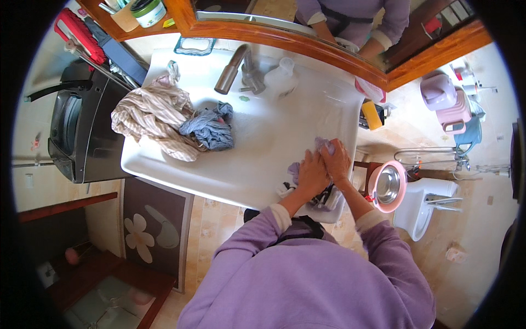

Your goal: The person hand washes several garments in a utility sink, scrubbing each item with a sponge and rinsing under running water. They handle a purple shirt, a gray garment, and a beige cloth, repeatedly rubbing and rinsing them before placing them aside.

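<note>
At the right part of a white washbasin (263,172), my left hand (313,174) and my right hand (337,160) lie close together on a bunched purple cloth (294,169), gripping it. Part of the cloth sticks out above the fingers, part to the left. Beneath my wrists, dark and white fabric (324,199) rests at the near right corner, partly hidden by my arms. A striped beige cloth (152,115) is heaped on the basin's left side, with a crumpled blue cloth (211,127) touching it.
The metal faucet (230,74) stands at the back, beside a translucent plastic bottle (281,78). A soap dish (194,45) sits on the back rim. A wood-framed mirror (287,39) overhangs the far side. A pink basin (400,197) and a toilet (423,205) are at the right, a dark washing machine (102,131) at the left.
</note>
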The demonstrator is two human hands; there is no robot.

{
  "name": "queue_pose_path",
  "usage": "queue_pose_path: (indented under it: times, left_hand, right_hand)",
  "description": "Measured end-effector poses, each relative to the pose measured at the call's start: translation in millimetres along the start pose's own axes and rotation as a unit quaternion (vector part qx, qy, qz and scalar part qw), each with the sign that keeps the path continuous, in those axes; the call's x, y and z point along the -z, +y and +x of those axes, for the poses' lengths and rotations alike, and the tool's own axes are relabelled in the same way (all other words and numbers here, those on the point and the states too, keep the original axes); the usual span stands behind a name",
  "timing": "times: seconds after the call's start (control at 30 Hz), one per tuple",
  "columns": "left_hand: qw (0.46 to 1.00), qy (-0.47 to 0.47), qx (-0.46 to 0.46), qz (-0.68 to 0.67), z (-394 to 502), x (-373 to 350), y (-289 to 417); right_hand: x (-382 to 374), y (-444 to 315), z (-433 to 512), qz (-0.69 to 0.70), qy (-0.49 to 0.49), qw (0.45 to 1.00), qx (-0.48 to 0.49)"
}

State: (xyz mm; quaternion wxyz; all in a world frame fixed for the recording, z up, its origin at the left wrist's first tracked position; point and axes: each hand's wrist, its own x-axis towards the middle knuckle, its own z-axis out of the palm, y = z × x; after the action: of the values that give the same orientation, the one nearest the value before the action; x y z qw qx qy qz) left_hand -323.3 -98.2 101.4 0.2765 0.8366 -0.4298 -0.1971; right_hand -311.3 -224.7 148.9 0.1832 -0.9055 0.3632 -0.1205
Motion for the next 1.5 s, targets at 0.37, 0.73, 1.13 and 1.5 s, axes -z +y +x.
queue_pose_path:
  times: [0.37,0.73,1.13,1.5]
  left_hand:
    - [0.998,0.058,-0.020,-0.010,0,-4,-3]
    - [0.999,0.054,0.001,-0.006,2,-9,-6]
    - [0.994,0.104,-0.013,-0.016,-1,-10,-3]
    - [0.997,0.077,-0.010,-0.002,0,-3,-3]
  right_hand:
    - [-22,30,7,0.038,-0.013,0.997,0.073]
    - [-30,28,22,0.029,-0.025,0.999,0.023]
    - [-48,38,32,-0.017,-0.024,0.999,0.036]
    - [-31,3,50,-0.036,0.030,0.999,0.026]
